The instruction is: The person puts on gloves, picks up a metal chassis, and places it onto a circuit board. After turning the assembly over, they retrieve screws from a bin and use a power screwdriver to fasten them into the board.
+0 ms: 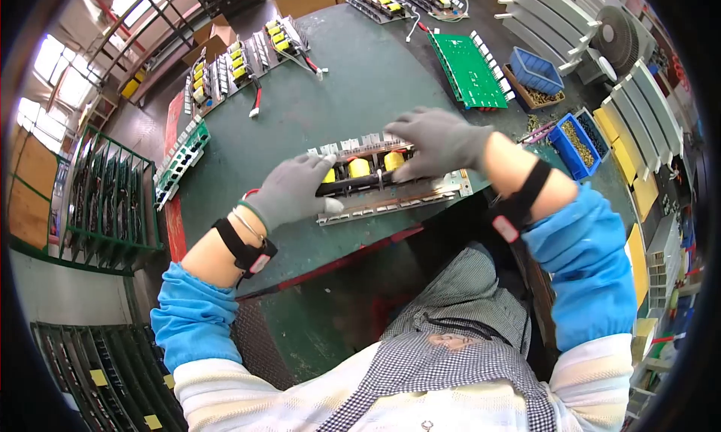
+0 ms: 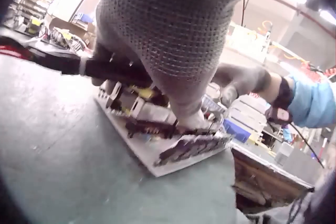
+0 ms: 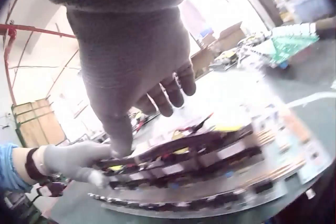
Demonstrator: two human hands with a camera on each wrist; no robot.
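A long circuit board assembly (image 1: 390, 195) with yellow-wrapped coils, metal strips and a black cable bundle along its length lies near the table's front edge. My grey-gloved left hand (image 1: 289, 192) grips its left end, thumb on the near side and fingers on the far side. In the left wrist view, the black cable bundle (image 2: 63, 62) runs out from under that palm, its red end at the far left. My gloved right hand (image 1: 443, 143) is over the right part, fingers spread loosely; in the right wrist view its thumb (image 3: 121, 140) points down at the black bundle.
More coil assemblies (image 1: 236, 64) with red leads stand at the table's far left. A green circuit board (image 1: 469, 68) lies at the back right, near blue bins (image 1: 574, 147) of small parts. Grey metal heat sinks (image 1: 646, 120) and a fan (image 1: 619, 38) are farther right. A green rack (image 1: 105, 199) stands left.
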